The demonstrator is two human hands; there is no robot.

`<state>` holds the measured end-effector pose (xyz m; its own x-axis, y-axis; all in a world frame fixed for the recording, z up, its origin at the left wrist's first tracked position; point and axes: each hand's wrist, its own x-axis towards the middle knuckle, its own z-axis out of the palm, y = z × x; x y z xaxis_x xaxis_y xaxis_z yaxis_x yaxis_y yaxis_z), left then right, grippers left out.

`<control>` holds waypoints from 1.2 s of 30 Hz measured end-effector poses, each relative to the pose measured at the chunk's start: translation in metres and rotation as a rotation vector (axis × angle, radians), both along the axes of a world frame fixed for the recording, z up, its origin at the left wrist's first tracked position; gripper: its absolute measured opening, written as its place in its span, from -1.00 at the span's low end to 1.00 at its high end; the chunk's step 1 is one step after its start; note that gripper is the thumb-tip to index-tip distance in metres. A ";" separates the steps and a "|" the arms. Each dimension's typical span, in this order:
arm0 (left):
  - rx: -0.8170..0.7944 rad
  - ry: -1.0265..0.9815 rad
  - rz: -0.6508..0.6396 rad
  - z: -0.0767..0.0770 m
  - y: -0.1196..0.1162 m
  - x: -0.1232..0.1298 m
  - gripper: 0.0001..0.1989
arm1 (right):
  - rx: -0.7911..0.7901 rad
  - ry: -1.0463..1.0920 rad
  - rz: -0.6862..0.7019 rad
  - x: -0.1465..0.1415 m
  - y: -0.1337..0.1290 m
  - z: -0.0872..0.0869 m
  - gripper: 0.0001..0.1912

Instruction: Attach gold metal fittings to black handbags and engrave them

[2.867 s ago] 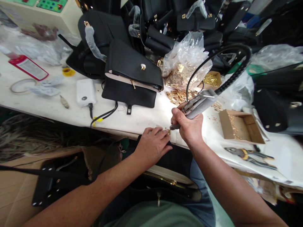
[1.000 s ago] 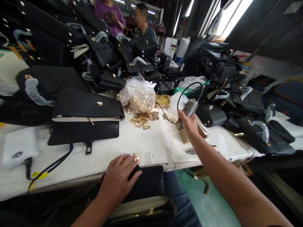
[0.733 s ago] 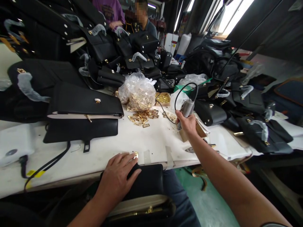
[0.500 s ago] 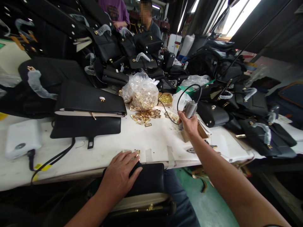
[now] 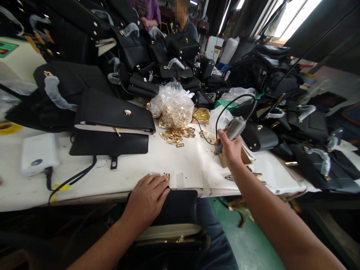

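My left hand (image 5: 149, 197) lies flat with its fingers stretched out over the flap of a black handbag (image 5: 180, 206) at the table's front edge. Beside its fingertips a small gold metal plate (image 5: 168, 176) shows on the flap's end, partly covered. The handbag's lower part rests by my lap, with a gold clasp (image 5: 181, 239) on it. My right hand (image 5: 232, 150) is wrapped around a grey corded electric screwdriver (image 5: 235, 128). The screwdriver is tilted above the table, its bit pointing down and left, near scattered small gold pieces.
Behind the hands stand a plastic bag of gold fittings (image 5: 174, 108), a loose pile of them (image 5: 177, 135) and a box of small gold parts (image 5: 201, 115). Black handbags (image 5: 112, 112) crowd both sides. A white power unit (image 5: 39, 153) with cables sits left. Pliers (image 5: 230, 177) lie right. Two people are beyond.
The view has shifted slightly, so most things appear further right and higher. The screwdriver in my right hand leans over more and its bit now shows. My left hand stays on the flap.
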<state>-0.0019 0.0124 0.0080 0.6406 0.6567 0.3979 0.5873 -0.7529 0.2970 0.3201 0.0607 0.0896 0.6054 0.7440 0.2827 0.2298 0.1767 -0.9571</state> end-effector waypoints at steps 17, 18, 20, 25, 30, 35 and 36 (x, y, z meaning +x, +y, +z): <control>-0.209 -0.082 0.042 0.011 -0.011 -0.002 -0.74 | 0.025 0.559 0.414 -0.154 -0.035 0.000 -0.61; -0.200 -0.080 0.041 0.011 -0.010 -0.001 -0.75 | 0.022 0.554 0.414 -0.155 -0.035 -0.001 -0.61; -0.182 -0.078 0.042 0.012 -0.010 0.000 -0.77 | 0.015 0.544 0.409 -0.157 -0.035 -0.002 -0.61; -0.165 -0.076 0.046 0.012 -0.010 0.001 -0.75 | 0.009 0.547 0.396 -0.161 -0.035 -0.003 -0.60; -0.155 -0.069 0.048 0.011 -0.009 0.001 -0.81 | 0.002 0.535 0.392 -0.162 -0.034 -0.004 -0.61; -0.140 -0.076 0.048 0.010 -0.009 0.001 -0.84 | 0.006 0.558 0.390 -0.162 -0.035 -0.004 -0.61; -0.140 -0.078 0.049 0.010 -0.009 0.001 -0.84 | 0.009 0.557 0.392 -0.162 -0.035 -0.004 -0.61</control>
